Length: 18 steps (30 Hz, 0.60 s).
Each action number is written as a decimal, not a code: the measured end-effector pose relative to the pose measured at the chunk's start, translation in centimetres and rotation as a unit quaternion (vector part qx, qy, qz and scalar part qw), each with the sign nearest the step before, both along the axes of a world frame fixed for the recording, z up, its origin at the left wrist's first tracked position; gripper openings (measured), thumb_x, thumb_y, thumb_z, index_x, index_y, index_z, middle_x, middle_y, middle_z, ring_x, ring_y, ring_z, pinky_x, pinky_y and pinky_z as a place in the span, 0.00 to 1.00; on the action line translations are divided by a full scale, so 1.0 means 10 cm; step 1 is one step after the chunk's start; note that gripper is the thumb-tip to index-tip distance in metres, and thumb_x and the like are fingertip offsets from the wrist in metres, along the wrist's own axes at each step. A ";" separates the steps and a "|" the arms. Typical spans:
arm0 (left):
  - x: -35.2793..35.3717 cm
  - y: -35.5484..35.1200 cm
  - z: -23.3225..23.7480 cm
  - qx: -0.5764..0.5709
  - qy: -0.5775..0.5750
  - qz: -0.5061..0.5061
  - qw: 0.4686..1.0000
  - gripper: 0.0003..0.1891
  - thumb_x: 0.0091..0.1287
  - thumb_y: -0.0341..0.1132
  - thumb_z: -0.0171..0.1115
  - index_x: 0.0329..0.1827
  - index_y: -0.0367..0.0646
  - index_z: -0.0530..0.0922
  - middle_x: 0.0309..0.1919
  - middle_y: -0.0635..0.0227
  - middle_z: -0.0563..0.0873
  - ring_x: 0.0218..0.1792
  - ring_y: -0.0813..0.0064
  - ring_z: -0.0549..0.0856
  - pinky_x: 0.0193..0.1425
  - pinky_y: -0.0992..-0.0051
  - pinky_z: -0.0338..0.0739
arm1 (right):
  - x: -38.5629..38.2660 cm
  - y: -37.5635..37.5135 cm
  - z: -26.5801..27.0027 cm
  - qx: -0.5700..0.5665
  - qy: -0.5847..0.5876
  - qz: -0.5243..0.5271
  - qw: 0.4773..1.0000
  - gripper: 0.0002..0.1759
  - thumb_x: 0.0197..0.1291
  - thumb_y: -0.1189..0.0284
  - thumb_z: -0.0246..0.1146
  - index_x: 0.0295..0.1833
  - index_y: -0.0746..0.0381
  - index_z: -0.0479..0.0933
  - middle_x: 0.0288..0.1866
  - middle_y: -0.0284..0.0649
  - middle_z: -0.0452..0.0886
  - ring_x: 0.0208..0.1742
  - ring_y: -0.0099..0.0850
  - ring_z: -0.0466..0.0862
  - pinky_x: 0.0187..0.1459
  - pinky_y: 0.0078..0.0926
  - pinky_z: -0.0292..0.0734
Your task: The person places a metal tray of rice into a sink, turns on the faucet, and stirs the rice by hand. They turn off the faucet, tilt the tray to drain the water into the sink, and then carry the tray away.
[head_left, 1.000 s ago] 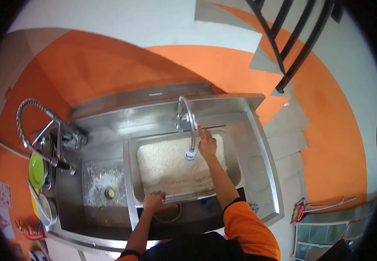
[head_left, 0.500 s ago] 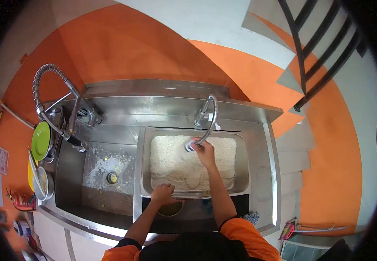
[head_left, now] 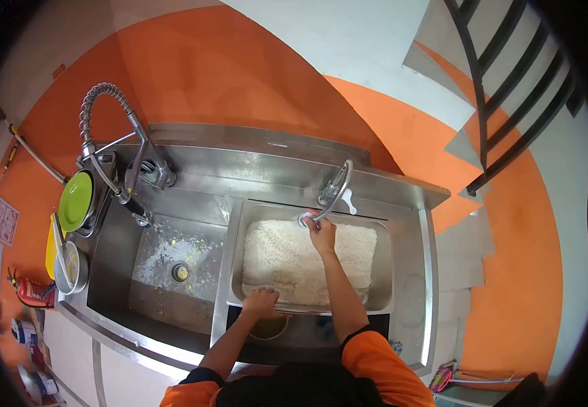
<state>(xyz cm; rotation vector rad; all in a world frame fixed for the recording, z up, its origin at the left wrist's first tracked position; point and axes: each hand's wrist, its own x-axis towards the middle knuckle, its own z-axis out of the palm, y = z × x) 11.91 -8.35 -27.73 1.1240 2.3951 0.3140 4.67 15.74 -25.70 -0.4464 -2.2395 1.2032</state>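
Observation:
A deep rectangular steel pan (head_left: 383, 271) sits across the right-hand sink, filled with wet white grains that look like rice (head_left: 287, 254). My left hand (head_left: 262, 302) is closed over the pan's near rim, left of its middle. Above the far part of the grains, my right hand (head_left: 323, 237) grips the spray head (head_left: 305, 220) of a flexible-hose faucet (head_left: 345, 182). The spray head faces down toward the rice. Whether water is flowing cannot be made out clearly.
To the left, the other sink basin (head_left: 158, 298) has white and yellow scraps around its drain (head_left: 180, 272). A tall spring faucet (head_left: 85, 115) rises behind it. A green plate (head_left: 75, 200) and a bowl with a whisk (head_left: 71, 268) stand at the left edge. A round container (head_left: 270, 328) lies below the pan.
My right hand has moved the spray head slightly toward the pan's far edge. My left hand stays at the near rim. The whole view has shifted and tilted a little.

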 end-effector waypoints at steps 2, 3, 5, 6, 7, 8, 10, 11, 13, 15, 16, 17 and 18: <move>0.01 0.01 0.02 -0.006 -0.007 -0.002 1.000 0.41 0.42 0.75 0.58 0.40 0.41 0.79 0.44 0.58 0.82 0.46 0.57 0.82 0.50 0.59 0.76 | 0.08 0.08 0.01 0.033 -0.035 -0.021 0.999 0.15 0.54 0.70 0.68 0.49 0.56 0.80 0.31 0.42 0.84 0.26 0.27 0.81 0.30 0.23 0.74; 0.01 0.02 0.03 -0.004 -0.007 -0.001 1.000 0.41 0.42 0.75 0.58 0.40 0.41 0.79 0.44 0.58 0.82 0.46 0.57 0.82 0.50 0.59 0.76 | 0.12 0.11 0.01 0.055 -0.022 -0.027 0.998 0.16 0.53 0.69 0.68 0.49 0.55 0.80 0.31 0.41 0.84 0.24 0.28 0.80 0.28 0.25 0.73; -0.01 0.01 0.07 -0.044 -0.029 0.003 0.999 0.41 0.41 0.75 0.59 0.40 0.43 0.79 0.45 0.59 0.82 0.46 0.56 0.82 0.50 0.58 0.76 | 0.19 0.23 0.02 0.080 -0.029 -0.026 0.996 0.16 0.53 0.69 0.68 0.49 0.54 0.80 0.31 0.41 0.83 0.23 0.29 0.79 0.28 0.25 0.73; -0.01 0.01 0.09 -0.044 -0.027 0.004 0.999 0.41 0.41 0.75 0.59 0.40 0.43 0.79 0.45 0.59 0.82 0.46 0.56 0.82 0.50 0.58 0.76 | 0.23 0.31 0.02 0.104 -0.038 -0.024 0.994 0.16 0.53 0.69 0.68 0.49 0.54 0.80 0.31 0.41 0.83 0.23 0.29 0.79 0.29 0.26 0.73; -0.02 0.00 0.11 -0.048 -0.035 0.008 0.998 0.41 0.41 0.75 0.59 0.40 0.43 0.79 0.45 0.60 0.82 0.46 0.56 0.82 0.50 0.58 0.76 | 0.26 0.40 0.00 0.115 -0.034 -0.027 0.992 0.16 0.53 0.69 0.68 0.49 0.54 0.80 0.30 0.41 0.83 0.24 0.30 0.79 0.30 0.27 0.74; -0.01 0.00 0.13 -0.052 -0.045 0.013 0.998 0.41 0.40 0.75 0.60 0.40 0.44 0.79 0.45 0.60 0.81 0.45 0.56 0.82 0.50 0.58 0.76 | 0.31 0.50 -0.01 0.117 -0.034 -0.026 0.992 0.16 0.53 0.69 0.68 0.49 0.54 0.80 0.30 0.41 0.83 0.24 0.30 0.79 0.30 0.27 0.74; -0.01 0.00 0.11 -0.047 -0.047 0.013 0.998 0.41 0.40 0.75 0.60 0.40 0.43 0.79 0.45 0.60 0.81 0.46 0.56 0.82 0.50 0.58 0.75 | 0.42 0.67 0.05 0.137 -0.069 -0.014 0.988 0.18 0.52 0.67 0.68 0.51 0.52 0.79 0.38 0.45 0.83 0.37 0.43 0.83 0.38 0.36 0.77; -0.02 -0.01 0.09 -0.046 -0.048 0.012 0.998 0.41 0.40 0.75 0.60 0.39 0.43 0.79 0.45 0.60 0.81 0.46 0.56 0.82 0.51 0.58 0.75 | 0.47 0.75 0.09 0.145 -0.074 -0.009 0.987 0.18 0.51 0.67 0.68 0.50 0.53 0.79 0.39 0.45 0.83 0.39 0.44 0.83 0.40 0.36 0.77; -0.01 -0.01 0.05 -0.042 -0.043 0.016 0.998 0.41 0.40 0.75 0.60 0.39 0.43 0.79 0.45 0.60 0.81 0.46 0.57 0.82 0.51 0.58 0.75 | 0.56 0.93 0.15 0.173 -0.084 -0.014 0.981 0.18 0.51 0.67 0.68 0.49 0.54 0.79 0.39 0.45 0.83 0.39 0.44 0.83 0.41 0.36 0.77; -0.01 -0.03 0.05 -0.039 -0.037 0.018 0.998 0.40 0.40 0.75 0.60 0.39 0.44 0.80 0.44 0.60 0.81 0.46 0.57 0.82 0.51 0.58 0.75 | 0.64 1.18 0.16 0.207 -0.105 -0.012 0.973 0.16 0.49 0.67 0.69 0.44 0.57 0.79 0.38 0.46 0.83 0.39 0.45 0.82 0.41 0.38 0.76; -0.01 -0.03 0.07 -0.044 -0.044 0.016 0.998 0.41 0.40 0.75 0.60 0.39 0.44 0.80 0.45 0.60 0.81 0.47 0.57 0.81 0.51 0.58 0.75 | 0.69 1.24 0.25 0.208 -0.106 -0.012 0.972 0.16 0.49 0.67 0.69 0.44 0.57 0.79 0.38 0.46 0.83 0.39 0.45 0.82 0.41 0.38 0.76; -0.02 -0.02 0.09 -0.050 -0.051 0.014 0.997 0.41 0.40 0.75 0.59 0.39 0.44 0.80 0.45 0.60 0.81 0.48 0.57 0.81 0.52 0.58 0.74 | 0.72 1.31 0.34 0.248 -0.131 -0.005 0.960 0.15 0.48 0.67 0.69 0.43 0.58 0.79 0.36 0.46 0.83 0.38 0.45 0.82 0.41 0.38 0.76; -0.03 -0.02 0.10 -0.048 -0.053 0.014 0.997 0.41 0.40 0.75 0.59 0.39 0.44 0.80 0.45 0.60 0.81 0.48 0.57 0.81 0.52 0.58 0.74 | 0.76 1.38 0.42 0.288 -0.156 0.002 0.945 0.15 0.47 0.67 0.69 0.41 0.59 0.79 0.35 0.46 0.82 0.37 0.46 0.82 0.40 0.39 0.76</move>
